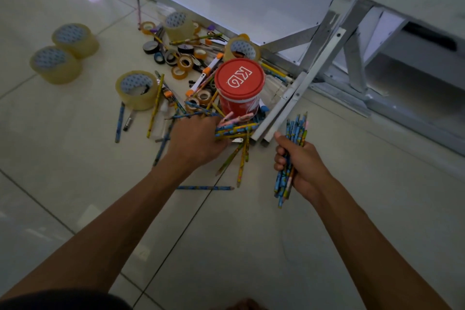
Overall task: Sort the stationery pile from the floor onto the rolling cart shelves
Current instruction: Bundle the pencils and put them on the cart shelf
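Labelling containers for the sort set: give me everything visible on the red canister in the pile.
The red canister is a cylinder standing upright on the floor in the stationery pile, seen from above. Its flat red lid, shut, carries white "KG"-style lettering; the body is red with a pale band below the lid. It looks like plastic or tin, I cannot tell which. Pencils and small tape rolls lie against its base, a large clear tape roll sits just behind it, and the left hand reaches in just before it.

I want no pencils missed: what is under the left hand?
The left hand grips pencils that stick out rightward, beside the red can. More pencils fan out on the floor below it; anything directly beneath is covered.
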